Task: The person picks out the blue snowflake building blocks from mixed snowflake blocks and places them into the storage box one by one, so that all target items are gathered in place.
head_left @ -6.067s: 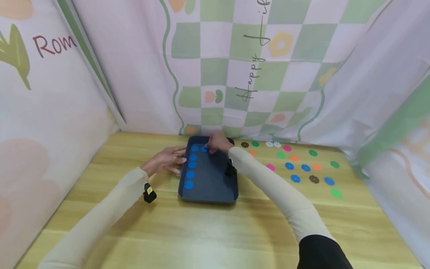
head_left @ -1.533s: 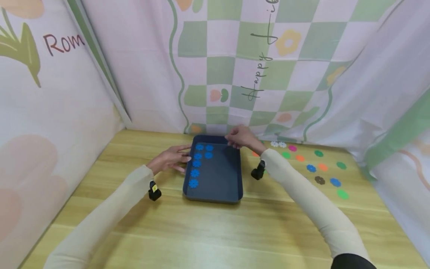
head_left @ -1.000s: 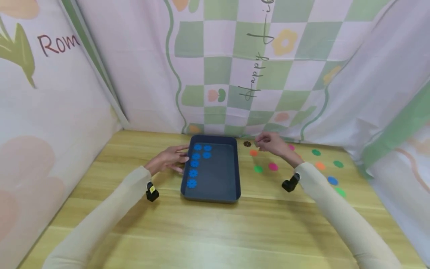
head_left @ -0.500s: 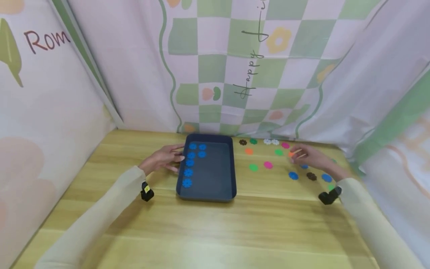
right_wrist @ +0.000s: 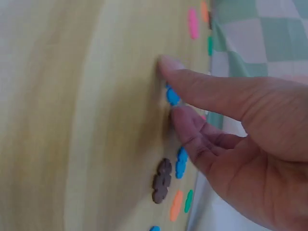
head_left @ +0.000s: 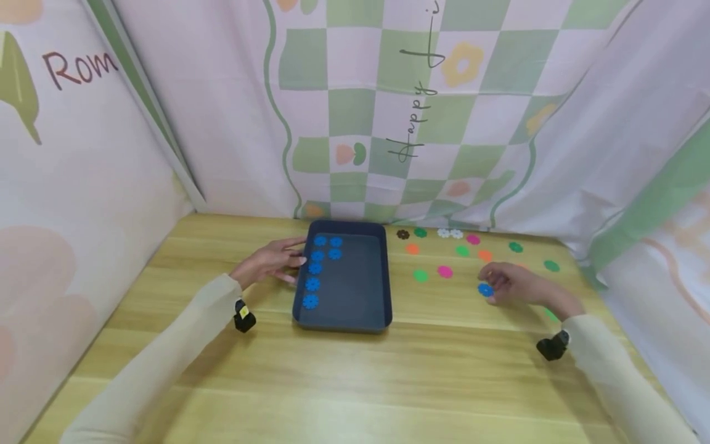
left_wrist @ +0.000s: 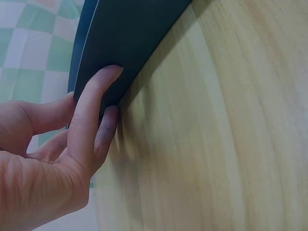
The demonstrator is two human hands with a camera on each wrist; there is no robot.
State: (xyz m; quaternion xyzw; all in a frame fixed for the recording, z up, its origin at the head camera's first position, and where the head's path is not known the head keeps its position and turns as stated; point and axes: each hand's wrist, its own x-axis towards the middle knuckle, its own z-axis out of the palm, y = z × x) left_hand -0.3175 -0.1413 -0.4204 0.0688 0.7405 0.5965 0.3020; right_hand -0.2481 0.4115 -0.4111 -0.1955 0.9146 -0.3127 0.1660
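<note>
The dark blue-grey tray (head_left: 360,290) holds several blue flower-shaped discs (head_left: 310,301), a longer column along its left side and two more beside the upper part. My left hand (head_left: 272,260) rests against the tray's left side. In the left wrist view, the fingers (left_wrist: 84,115) lie along the outer wall, with one fingertip at the tabletop. Over at the right, my right hand (head_left: 516,285) is low over a blue flower disc (head_left: 485,290) on the table. The right wrist view has this disc (right_wrist: 173,96) between thumb and fingertips, which stand apart.
Scattered right of the tray are a brown disc (head_left: 403,234), two white discs (head_left: 449,234), and several green, orange and pink ones, such as a pink disc (head_left: 445,272). Past the right hand lie another brown disc (right_wrist: 162,181) and blue disc (right_wrist: 181,162). A patterned curtain (head_left: 355,123) hangs behind.
From inside the tray, my right hand has moved out across the table to a blue disc on the right. The tray's second column has gained a second blue disc. My left hand stays by the tray.
</note>
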